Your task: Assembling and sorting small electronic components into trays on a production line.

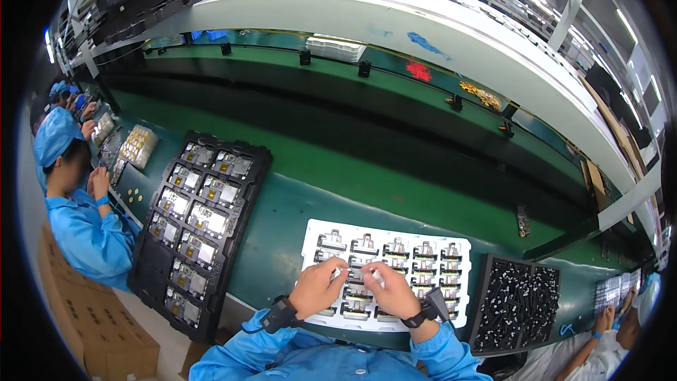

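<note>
White plastic is seen in the shallow tray (465, 279), which is laid on the green bench (264, 254) just in front of the person, with twelve o'clock taken as straight ahead. Its long axis is turned nearly from nine to three o'clock, the right end dipped slightly toward four. Metal-and-black parts (424, 249) are seated in it in rows and columns, most with their long sides laid along roughly the same line.

Above the middle of the shallow tray, both hands are held close together. The left hand (314, 291) is pointed toward two o'clock, its thumb and forefinger held narrow at the tips; the right hand (393, 293) is pointed toward eleven, its fingers bent and likewise narrow. Something small and pale is glimpsed at the fingertips, but whether it is gripped, and which way it is pointed, cannot be told.

Just past nine o'clock from the shallow tray, a black tray (235, 236) is placed with its long axis from one to seven, circuit boards (209, 219) being held in two columns. Just past three, a dark box (482, 293) is filled with small black pieces (523, 303). At two, a slender component (522, 221) is laid nearly twelve to six. Between nine and ten, a blue-capped co-worker (88, 233) is seen.
</note>
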